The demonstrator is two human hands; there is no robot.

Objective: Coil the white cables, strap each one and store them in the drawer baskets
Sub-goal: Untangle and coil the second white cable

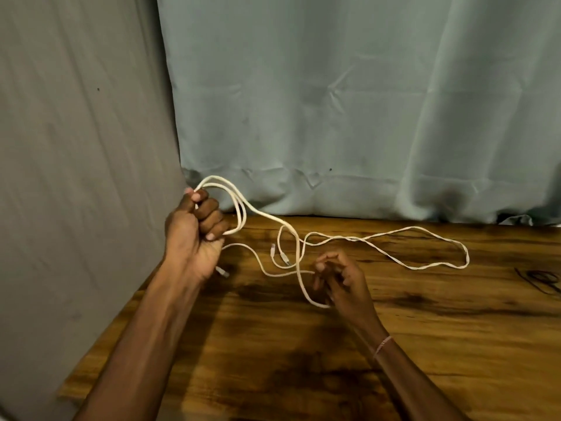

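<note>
My left hand (195, 232) is raised above the wooden table's left end and grips a few loops of a white cable (239, 208) in a closed fist. From the loops the cable runs down to my right hand (341, 278), whose curled fingers hold a strand low over the table. A long slack stretch of white cable (425, 256) trails across the tabletop to the right. Cable plugs (283, 256) lie between my hands, and another plug (223, 272) hangs below my left wrist. I cannot tell how many separate cables are tangled here.
The wooden table (303, 360) ends at its left edge near my left forearm. Grey-green curtains (334, 101) hang right behind the table and at its left. A dark looped thing (543, 282) lies at the far right edge.
</note>
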